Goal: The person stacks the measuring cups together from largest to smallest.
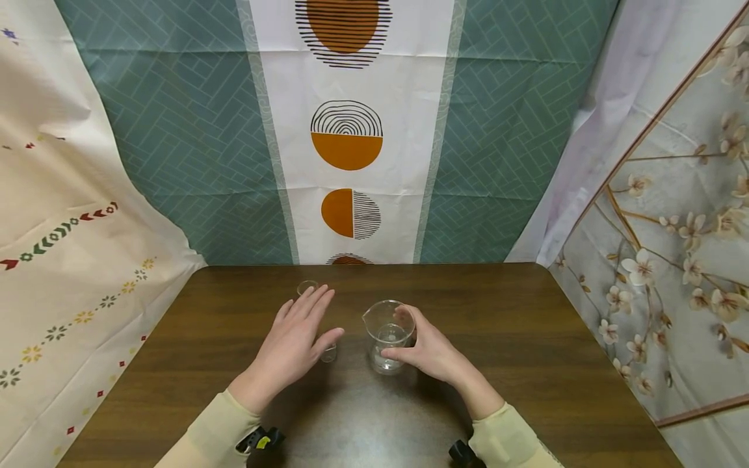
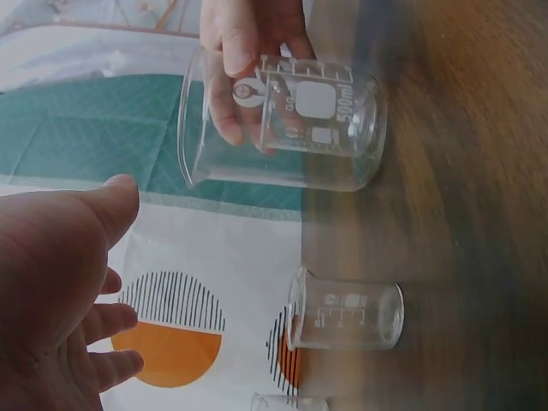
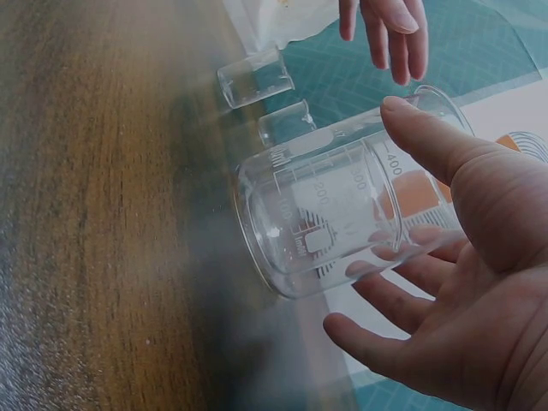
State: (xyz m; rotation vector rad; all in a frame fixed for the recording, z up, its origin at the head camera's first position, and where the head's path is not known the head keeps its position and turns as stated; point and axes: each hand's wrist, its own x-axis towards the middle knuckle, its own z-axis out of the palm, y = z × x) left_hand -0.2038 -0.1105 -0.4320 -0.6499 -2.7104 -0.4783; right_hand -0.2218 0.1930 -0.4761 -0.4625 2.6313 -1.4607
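Note:
A large clear glass beaker (image 1: 374, 325), with 500ml printed on it in the left wrist view, stands upright on the table with a smaller glass beaker (image 3: 342, 210) nested inside. My right hand (image 1: 435, 351) holds the large beaker from the right, thumb on the near side and fingers around the far side. To the left, my left hand (image 1: 289, 348) hovers with straight fingers, apart from the large beaker. A small beaker (image 1: 329, 354) stands beside the left thumb, partly hidden by the hand. Another small beaker (image 1: 305, 285) shows behind the left fingertips.
The brown wooden table (image 1: 503, 312) reaches back to a green and white patterned cloth (image 1: 497, 149). A cream cloth (image 1: 76, 279) hangs at the left, and a floral cloth (image 1: 673, 273) at the right.

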